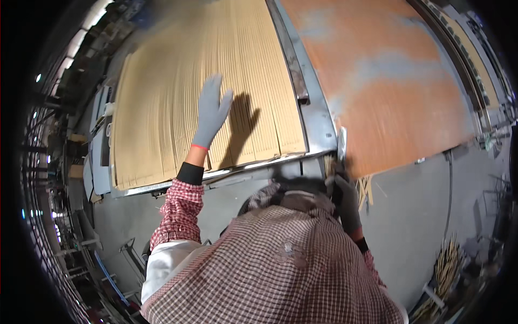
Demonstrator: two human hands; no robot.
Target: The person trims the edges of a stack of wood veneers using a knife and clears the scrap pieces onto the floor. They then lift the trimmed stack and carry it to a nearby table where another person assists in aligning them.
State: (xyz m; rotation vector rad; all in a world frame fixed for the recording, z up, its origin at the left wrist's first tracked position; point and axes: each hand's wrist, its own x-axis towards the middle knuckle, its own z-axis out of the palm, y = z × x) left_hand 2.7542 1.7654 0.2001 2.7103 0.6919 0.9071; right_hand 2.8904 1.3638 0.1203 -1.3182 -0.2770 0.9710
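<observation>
Your left hand [212, 110], in a grey glove, lies flat with fingers spread on the pale wooden slats [178, 97] stacked side by side on the metal tabletop [315, 121]. Your right hand [345, 197], also gloved, is closed around a thin bundle of sticks [330, 162] at the tabletop's near edge, just beside the orange sheet [388, 81]. Both hands are well apart.

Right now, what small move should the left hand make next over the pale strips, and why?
Probably lower the left hand flat onto the pale strips: its gloved fingers are spread above them, with its shadow beside it, while the right hand is at the metal rail's near corner.
</observation>
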